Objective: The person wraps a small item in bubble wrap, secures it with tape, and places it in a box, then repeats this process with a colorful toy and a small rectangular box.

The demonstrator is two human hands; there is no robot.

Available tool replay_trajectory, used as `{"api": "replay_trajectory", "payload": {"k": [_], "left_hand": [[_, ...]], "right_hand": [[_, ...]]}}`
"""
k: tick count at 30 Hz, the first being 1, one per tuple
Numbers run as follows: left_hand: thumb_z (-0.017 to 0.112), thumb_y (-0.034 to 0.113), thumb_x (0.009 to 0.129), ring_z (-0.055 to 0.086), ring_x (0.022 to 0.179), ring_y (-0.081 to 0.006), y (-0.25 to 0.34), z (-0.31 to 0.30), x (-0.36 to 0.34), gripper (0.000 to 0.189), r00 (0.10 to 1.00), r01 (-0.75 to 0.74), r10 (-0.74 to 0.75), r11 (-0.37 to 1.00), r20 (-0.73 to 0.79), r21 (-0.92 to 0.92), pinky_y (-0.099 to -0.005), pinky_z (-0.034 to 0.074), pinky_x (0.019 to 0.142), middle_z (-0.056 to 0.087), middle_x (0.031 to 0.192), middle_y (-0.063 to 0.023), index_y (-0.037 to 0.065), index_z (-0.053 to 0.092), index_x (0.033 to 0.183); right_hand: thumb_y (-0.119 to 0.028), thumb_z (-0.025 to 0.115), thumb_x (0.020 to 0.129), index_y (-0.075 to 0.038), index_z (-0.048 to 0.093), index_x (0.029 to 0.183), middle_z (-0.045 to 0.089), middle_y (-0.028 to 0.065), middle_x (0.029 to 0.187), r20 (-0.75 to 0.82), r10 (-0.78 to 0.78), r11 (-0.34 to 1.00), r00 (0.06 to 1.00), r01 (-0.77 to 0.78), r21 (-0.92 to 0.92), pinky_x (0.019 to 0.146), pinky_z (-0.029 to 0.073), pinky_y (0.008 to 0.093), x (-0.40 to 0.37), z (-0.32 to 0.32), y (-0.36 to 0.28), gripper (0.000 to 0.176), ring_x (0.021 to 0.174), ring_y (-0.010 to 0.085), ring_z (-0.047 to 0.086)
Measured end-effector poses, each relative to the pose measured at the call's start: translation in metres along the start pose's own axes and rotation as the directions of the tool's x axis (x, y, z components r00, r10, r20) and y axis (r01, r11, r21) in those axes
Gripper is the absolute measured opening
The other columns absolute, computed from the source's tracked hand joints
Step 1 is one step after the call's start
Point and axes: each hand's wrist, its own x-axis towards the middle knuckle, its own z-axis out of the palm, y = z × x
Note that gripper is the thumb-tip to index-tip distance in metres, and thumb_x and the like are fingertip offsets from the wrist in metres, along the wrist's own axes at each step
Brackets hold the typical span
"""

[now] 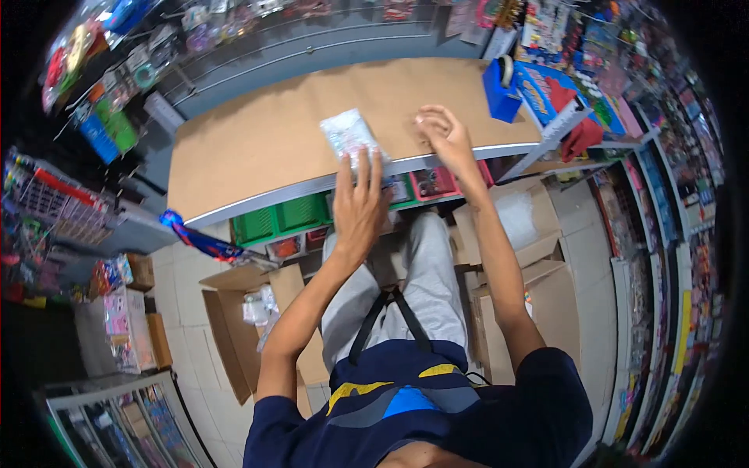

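Observation:
A clear plastic packet (348, 134) with pale, whitish contents lies on the brown shelf board (257, 144). My left hand (360, 191) rests its stretched, slightly spread fingers on the near end of that packet, pressing from above rather than gripping. To the right, my right hand (446, 139) is raised over the board near its front edge, apart from the packet. Its fingers are curled and partly smeared by motion, so whether anything small is between them cannot be made out.
A blue tape dispenser (502, 92) stands at the board's right end. Green baskets (281, 218) and a pink basket (434, 182) sit below. Open cardboard boxes (234, 331) flank my legs on the floor. Racks of packaged goods (663, 195) line both sides.

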Motion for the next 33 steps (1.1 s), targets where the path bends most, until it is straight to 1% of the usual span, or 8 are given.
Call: {"api": "replay_trajectory", "payload": {"k": [2,6,9,12,19,25,28,33], "left_hand": [[0.074,0.031,0.086,0.042,0.137,-0.0419,-0.009,0.002,0.001,0.073,0.999,-0.029,0.029,0.999,-0.021,-0.038,-0.0451,0.038,0.114,0.044,0.152,-0.0167,0.006,0.044,0.148],[0.071,0.029,0.089,0.042,0.138,-0.039,-0.017,0.005,0.005,0.069,0.999,-0.049,0.048,0.998,-0.027,-0.036,-0.0448,0.038,0.113,0.043,0.153,-0.0142,0.01,0.043,0.15],[0.069,0.028,0.091,0.041,0.139,-0.0388,-0.022,0.006,0.01,0.068,0.998,-0.052,0.05,0.997,-0.024,-0.064,-0.0443,0.037,0.114,0.043,0.153,-0.0134,0.011,0.042,0.151],[0.069,0.027,0.091,0.04,0.14,-0.0386,-0.03,0.011,0.014,0.069,0.998,-0.054,0.052,0.995,-0.034,-0.08,-0.044,0.036,0.115,0.042,0.154,-0.0126,0.011,0.04,0.151],[0.068,0.024,0.091,0.038,0.141,-0.0387,-0.039,0.02,0.018,0.068,0.996,-0.079,0.075,0.992,-0.046,-0.097,-0.0442,0.035,0.116,0.041,0.154,-0.0124,0.011,0.039,0.152],[0.067,0.022,0.092,0.037,0.141,-0.0394,-0.041,0.021,0.018,0.066,0.996,-0.081,0.078,0.992,-0.037,-0.099,-0.0443,0.035,0.116,0.041,0.154,-0.0134,0.009,0.04,0.151],[0.066,0.022,0.092,0.037,0.141,-0.0396,-0.041,0.02,0.019,0.066,0.996,-0.081,0.077,0.99,-0.039,-0.113,-0.0445,0.035,0.116,0.04,0.154,-0.0136,0.009,0.04,0.151],[0.067,0.021,0.092,0.037,0.141,-0.0395,-0.043,0.02,0.02,0.066,0.997,-0.075,0.072,0.989,-0.03,-0.128,-0.0448,0.035,0.116,0.041,0.153,-0.0137,0.009,0.04,0.151]], "right_hand": [[-0.014,0.069,0.094,-0.003,0.07,0.106,0.073,0.006,0.098,-0.114,-0.16,0.957,0.98,0.126,-0.263,0.073,0.051,0.0237,0.023,-0.052,-0.01,0.016,0.083,0.0108,0.067],[-0.024,0.071,0.09,-0.002,0.075,0.085,0.072,0.0046,0.077,-0.361,-0.394,0.812,0.845,0.135,-0.568,0.07,0.051,0.0261,0.077,-0.162,-0.019,0.023,0.077,0.0102,0.067],[-0.035,0.072,0.089,-0.003,0.076,0.083,0.069,0.0051,0.071,-0.326,-0.324,0.57,0.888,-0.092,-0.817,0.065,0.05,0.0293,0.098,-0.207,-0.026,0.032,0.07,0.0105,0.063],[-0.039,0.072,0.088,-0.006,0.078,0.085,0.069,0.0044,0.074,-0.355,0.187,0.649,0.916,-0.387,-0.655,0.064,0.048,0.0317,0.11,-0.226,-0.044,0.034,0.068,0.0118,0.059],[-0.039,0.076,0.086,-0.012,0.078,0.093,0.073,-0.0018,0.087,-0.33,0.303,0.764,0.894,-0.435,-0.476,0.076,0.046,0.0283,0.136,-0.236,-0.013,0.029,0.081,0.0098,0.062],[-0.034,0.078,0.084,-0.014,0.075,0.097,0.075,-0.0034,0.093,-0.278,0.324,0.86,0.904,-0.404,-0.312,0.073,0.042,0.0235,0.128,-0.232,-0.013,0.024,0.085,0.0084,0.065],[-0.031,0.078,0.083,-0.016,0.072,0.106,0.074,-0.0015,0.102,-0.276,0.423,0.873,0.863,-0.47,-0.129,0.092,0.037,0.0372,0.127,-0.237,-0.013,0.029,0.103,0.0129,0.062],[-0.036,0.077,0.083,-0.018,0.073,0.102,0.071,-0.0019,0.109,-0.313,0.44,0.842,0.842,-0.508,-0.182,0.093,0.034,0.0388,0.108,-0.222,-0.031,0.026,0.111,0.0132,0.057]]}}
